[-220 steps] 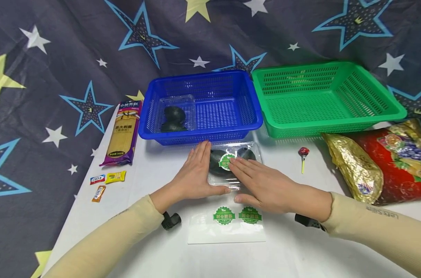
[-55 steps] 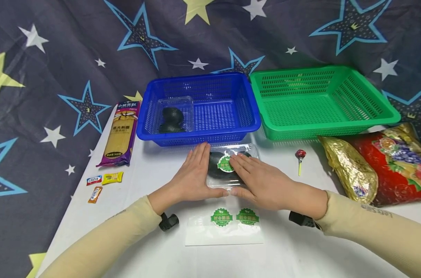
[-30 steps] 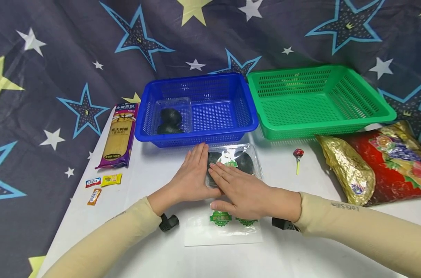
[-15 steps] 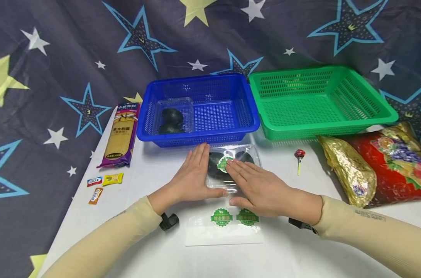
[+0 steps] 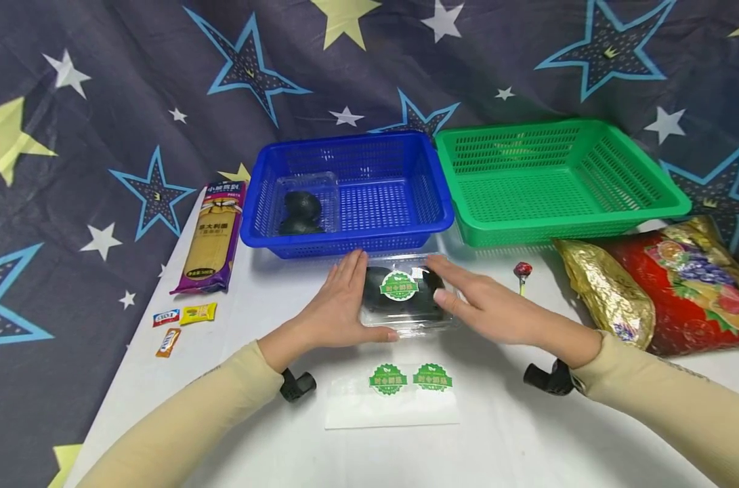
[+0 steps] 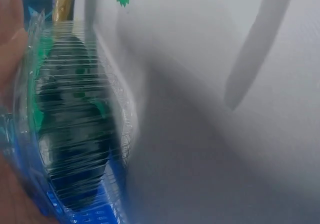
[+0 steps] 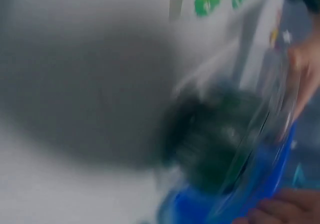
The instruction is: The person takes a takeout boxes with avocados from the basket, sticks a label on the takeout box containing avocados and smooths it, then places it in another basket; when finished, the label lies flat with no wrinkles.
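A clear plastic box (image 5: 406, 317) with dark, rounded avocado-like fruits inside lies in front of the blue basket in the head view. On its lid sits a round green-and-white sticker (image 5: 399, 286). My left hand (image 5: 335, 308) rests along the box's left side, fingers straight and thumb stretched along the front. At the right end is my right hand (image 5: 491, 305), its extended fingers and thumb over that edge; whether they touch the lid is unclear. The left wrist view shows the box's ribbed wall (image 6: 75, 114); in the right wrist view the box (image 7: 220, 139) is blurred.
A sheet with two green stickers (image 5: 388, 379) lies nearer me. Behind stand a blue basket (image 5: 351, 240), holding a similar box (image 5: 332, 196), and a green basket (image 5: 579, 220). Pasta (image 5: 210, 234) and small sweets (image 5: 198, 312) lie left; a lollipop (image 5: 523, 270) and red-gold bag (image 5: 698, 291) right.
My right hand has swept over the sticker, then moved right off it to the box's right end, leaving the sticker in full view. My left hand has stayed at the left side.
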{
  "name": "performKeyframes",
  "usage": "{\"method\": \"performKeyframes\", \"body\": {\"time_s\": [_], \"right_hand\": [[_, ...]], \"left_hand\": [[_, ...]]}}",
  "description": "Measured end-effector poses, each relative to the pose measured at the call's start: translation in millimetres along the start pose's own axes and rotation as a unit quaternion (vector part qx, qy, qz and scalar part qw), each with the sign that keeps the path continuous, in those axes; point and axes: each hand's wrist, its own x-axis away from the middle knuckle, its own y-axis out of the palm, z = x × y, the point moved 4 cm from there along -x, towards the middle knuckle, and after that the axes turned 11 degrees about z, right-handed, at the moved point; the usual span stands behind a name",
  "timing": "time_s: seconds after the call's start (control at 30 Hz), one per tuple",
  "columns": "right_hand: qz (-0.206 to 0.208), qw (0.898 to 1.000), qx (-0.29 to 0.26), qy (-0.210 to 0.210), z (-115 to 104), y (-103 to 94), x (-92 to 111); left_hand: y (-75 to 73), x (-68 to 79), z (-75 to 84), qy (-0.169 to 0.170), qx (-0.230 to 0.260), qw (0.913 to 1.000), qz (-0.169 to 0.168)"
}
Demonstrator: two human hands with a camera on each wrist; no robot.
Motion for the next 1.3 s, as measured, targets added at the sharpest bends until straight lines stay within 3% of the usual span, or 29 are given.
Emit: {"method": "performKeyframes", "body": {"time_s": [0.07,0.17,0.3,0.4,0.5,0.63,0.77,0.93,1.13,1.3], "right_hand": [[0.017,0.997,-0.05,0.061,14,-5.1,-2],[0.017,0.98,-0.144,0.138,32,-2.7,-3],[-0.013,0.948,-0.245,0.203,43,10.9,3],[-0.019,0.936,-0.269,0.226,46,18.1,10],[-0.017,0.933,-0.278,0.229,43,21.9,14],[-0.011,0.933,-0.28,0.227,36,25.9,15],[0.0,0.927,-0.287,0.241,32,29.9,17],[0.017,0.921,-0.302,0.243,30,33.0,20],[0.024,0.903,-0.348,0.252,27,33.6,21],[0.026,0.903,-0.344,0.255,29,29.7,19]], "left_hand": [[-0.4,-0.2,-1.4,-0.005,0.017,0.9998,-0.005],[-2.9,1.2,-5.2,-0.022,0.059,0.9979,-0.014],[-7.6,6.5,-15.0,-0.065,0.114,0.9913,-0.015],[-5.6,13.4,-25.2,-0.126,0.159,0.979,-0.016],[2.3,20.8,-31.8,-0.195,0.248,0.9489,-0.019],[13.5,26.9,-30.7,-0.253,0.367,0.8948,-0.02],[18.3,29.7,-23.9,-0.273,0.414,0.8682,-0.02],[19.6,29.8,-17.2,-0.279,0.441,0.8529,-0.006],[18.2,25.6,-13.4,-0.301,0.447,0.8424,-0.003],[17.9,19.5,-16.2,-0.301,0.467,0.8313,-0.011]]}}
